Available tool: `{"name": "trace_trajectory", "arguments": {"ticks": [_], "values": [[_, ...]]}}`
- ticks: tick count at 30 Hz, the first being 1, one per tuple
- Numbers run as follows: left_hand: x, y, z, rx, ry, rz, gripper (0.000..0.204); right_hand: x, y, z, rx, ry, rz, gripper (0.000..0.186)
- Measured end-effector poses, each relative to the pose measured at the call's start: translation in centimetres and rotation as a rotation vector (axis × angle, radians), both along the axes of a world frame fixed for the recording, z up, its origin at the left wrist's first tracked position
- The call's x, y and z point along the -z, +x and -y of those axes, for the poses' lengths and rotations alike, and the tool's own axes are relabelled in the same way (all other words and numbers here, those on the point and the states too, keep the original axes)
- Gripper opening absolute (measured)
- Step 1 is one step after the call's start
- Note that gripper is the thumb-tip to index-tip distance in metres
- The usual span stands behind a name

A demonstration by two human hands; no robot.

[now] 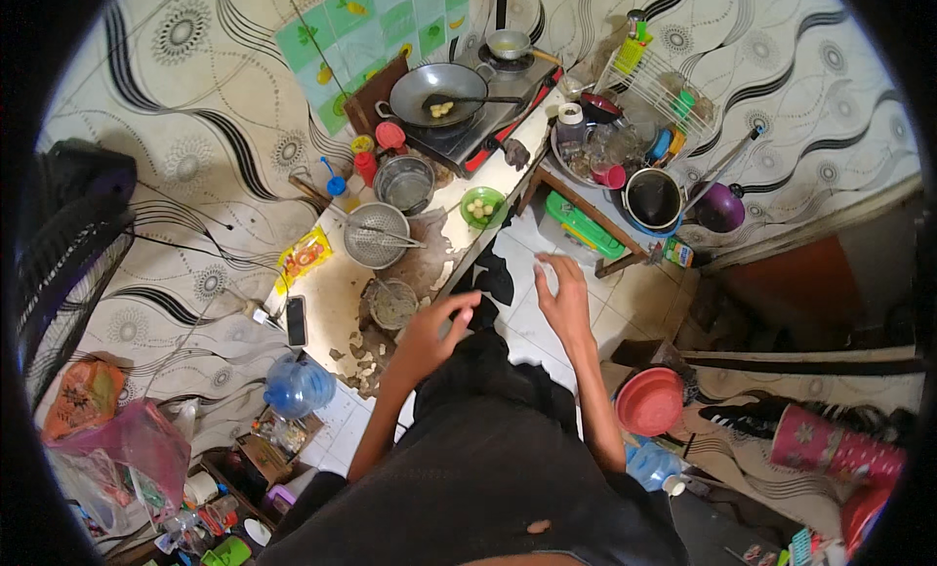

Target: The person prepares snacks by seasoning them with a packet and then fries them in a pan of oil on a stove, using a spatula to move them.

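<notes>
My left hand (436,332) hovers near the table's front edge, fingers loosely bent and thumb apart, with nothing in it. Nearest to it is a small clear bowl (393,315) with a spoon in it. My right hand (564,298) is raised over the floor, empty, its fingers apart. Ahead of both hands, a green bowl (501,218) holds several pale round balls (480,208). Farther off, a wok (418,81) sits on the gas stove (459,148), with a dark-handled turner (488,100) and several yellowish balls (441,109) inside.
On the worn table (337,317) stand a metal strainer (363,252) with a utensil across it, a metal basin (405,185), a yellow packet (305,258) and a phone (297,321). Dishes crowd a rack (673,102) at right. Water jugs (298,385) and a pink basin (649,402) flank me.
</notes>
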State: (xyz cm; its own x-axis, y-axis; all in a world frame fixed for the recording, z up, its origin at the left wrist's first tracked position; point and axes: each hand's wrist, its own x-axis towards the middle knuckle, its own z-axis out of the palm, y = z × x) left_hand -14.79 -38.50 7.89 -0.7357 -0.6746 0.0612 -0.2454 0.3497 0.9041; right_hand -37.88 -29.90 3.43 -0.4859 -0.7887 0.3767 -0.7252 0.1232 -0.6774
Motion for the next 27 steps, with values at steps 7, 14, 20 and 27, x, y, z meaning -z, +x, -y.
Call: {"name": "trace_trajectory", "arguments": {"ticks": [7, 14, 20, 27], "values": [[-3.9, -6.9, 7.6, -0.214, -0.059, 0.018, 0.026, 2.3, -13.0, 19.5, -0.202, 0.093, -0.307, 0.023], [-1.6, -11.4, 10.3, -0.715, -0.013, 0.118, 0.023, 12.9, -27.9, 43.9, -0.149, 0.432, -0.799, 0.068], [-0.3, -21.7, 11.4, -1.184, 0.144, 0.127, 0.023, 17.5, -31.2, 50.0, -0.628, 0.788, -0.364, 0.067], [-1.7, -30.8, 14.5, -1.247, 0.321, 0.082, 0.028, 16.1, -35.0, 51.6, -0.731, 0.506, -0.578, 0.037]]}}
